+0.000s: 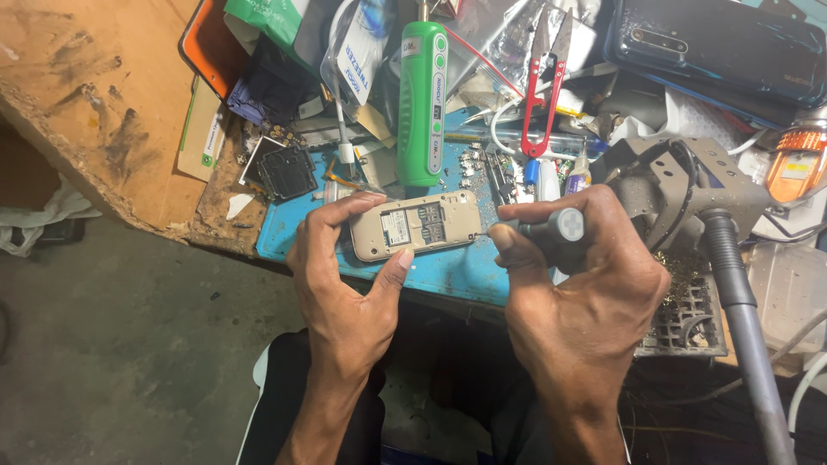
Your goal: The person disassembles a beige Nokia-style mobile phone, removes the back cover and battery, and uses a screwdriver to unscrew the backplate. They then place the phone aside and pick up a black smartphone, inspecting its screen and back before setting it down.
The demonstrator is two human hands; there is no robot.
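My left hand (pixel 345 275) grips a small beige phone body (pixel 418 226) with its back cover off, thumb below and fingers over its left end. It lies flat over a blue work mat (pixel 448 267). My right hand (pixel 577 284) is closed around a dark screwdriver handle (pixel 560 231) with a grey end cap. The driver's tip touches the phone's right end.
A green electric screwdriver (pixel 422 95) stands behind the phone. Red snips (pixel 543 86), loose small parts, a dark phone (pixel 724 47), an orange device (pixel 797 164) and a grey stand with a hose (pixel 732 258) crowd the bench. A wooden board (pixel 103 95) lies left.
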